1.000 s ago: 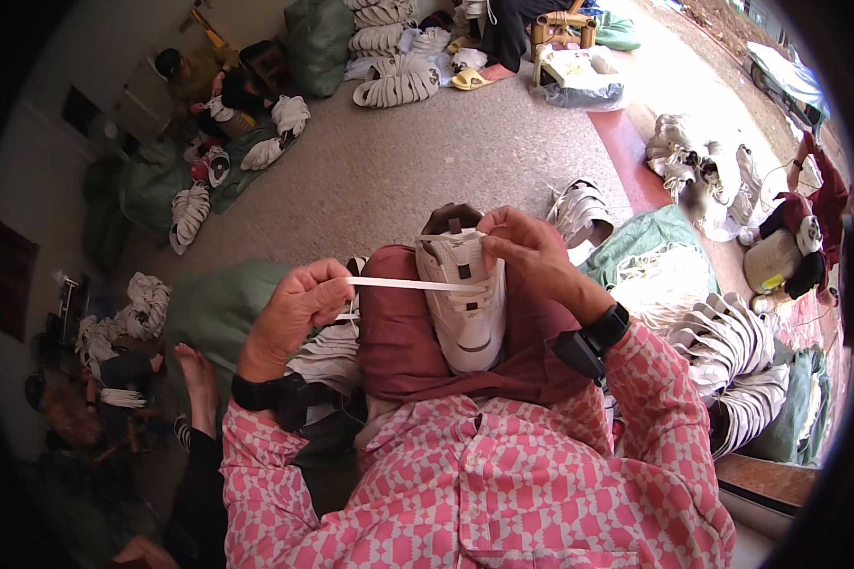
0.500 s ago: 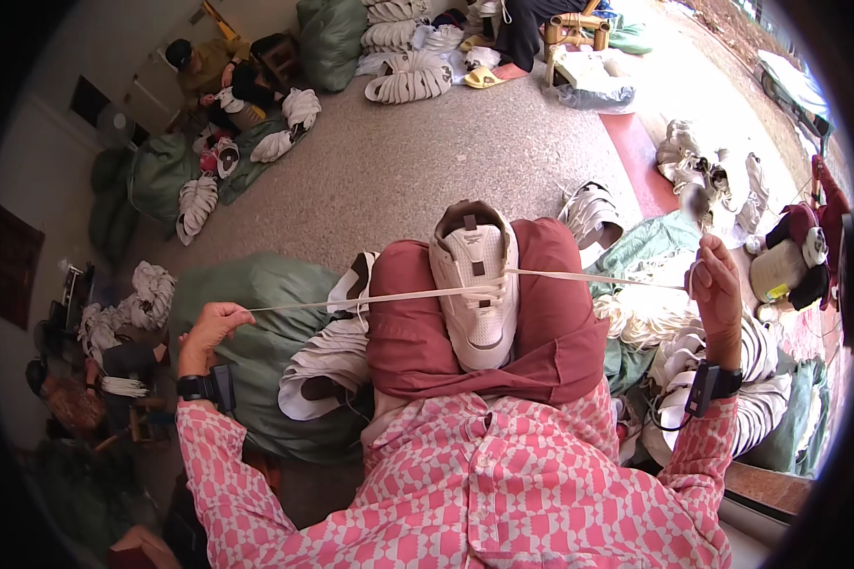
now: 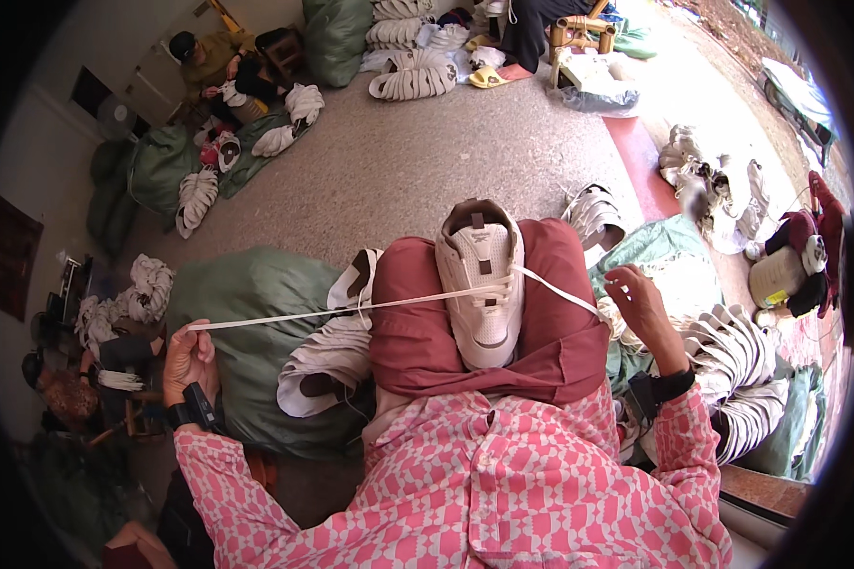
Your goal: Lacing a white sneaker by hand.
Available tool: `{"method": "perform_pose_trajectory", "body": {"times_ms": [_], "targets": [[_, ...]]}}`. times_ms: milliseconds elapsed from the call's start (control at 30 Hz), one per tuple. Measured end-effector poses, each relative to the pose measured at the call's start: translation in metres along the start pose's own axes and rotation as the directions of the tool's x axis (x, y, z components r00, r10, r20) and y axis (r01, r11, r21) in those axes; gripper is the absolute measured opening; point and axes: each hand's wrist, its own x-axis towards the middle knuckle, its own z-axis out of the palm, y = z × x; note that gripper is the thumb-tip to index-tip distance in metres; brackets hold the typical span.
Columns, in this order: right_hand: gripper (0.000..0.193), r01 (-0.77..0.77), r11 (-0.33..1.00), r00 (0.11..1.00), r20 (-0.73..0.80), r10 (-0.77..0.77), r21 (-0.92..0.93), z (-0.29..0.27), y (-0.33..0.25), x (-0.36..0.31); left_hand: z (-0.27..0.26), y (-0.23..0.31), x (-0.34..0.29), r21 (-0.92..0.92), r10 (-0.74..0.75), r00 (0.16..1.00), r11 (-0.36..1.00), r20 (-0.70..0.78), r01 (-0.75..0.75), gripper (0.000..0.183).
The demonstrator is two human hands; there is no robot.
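Note:
Between my knees a white sneaker upper with a brown collar lining rests toe toward me. A white shoelace runs through its lower eyelets. Far out to the left, my left hand pinches one lace end and holds it taut above the green sack. On the right side the other lace end droops slack over my thigh. My right hand is raised just beyond it, fingers bent and apart, with nothing visible in them.
A green sack carrying more uppers lies left of my knees. To the right are a heap of white laces on green sheeting and stacked uppers. A seated person works at the far left.
My right hand has let go of its lace end and come inward and lower, so that end sags. My left hand has moved slightly down and outward, keeping its side taut.

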Motion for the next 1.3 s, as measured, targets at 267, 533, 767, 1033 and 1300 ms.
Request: {"method": "perform_pose_trajectory", "body": {"times_ms": [267,533,767,1033,1300], "targets": [[0.038,0.26,0.959,0.959,-0.088,-0.271,-0.112,0.039,-0.062,0.02,0.034,0.003,0.012,-0.225,0.193,0.979,0.959,0.061,-0.175,0.042],[0.05,0.317,0.905,0.94,-0.036,-0.34,-0.285,0.06,-0.062,0.023,0.008,-0.007,0.029,-0.416,0.262,0.962,0.868,-0.078,-0.27,0.033],[0.038,0.544,0.782,0.828,0.044,-0.559,-0.303,0.063,-0.06,0.027,0.038,0.003,0.055,-0.453,0.247,0.875,0.778,-0.416,-0.435,0.026],[0.02,0.589,0.783,0.801,0.018,-0.598,-0.201,0.063,-0.065,0.031,0.024,0.009,0.062,-0.547,0.303,0.94,0.766,-0.156,-0.338,0.023],[0.017,0.559,0.808,0.823,-0.001,-0.569,-0.186,0.059,-0.061,0.029,0.083,0.022,0.075,-0.086,0.21,0.902,0.962,-0.377,-0.26,0.021]]}}
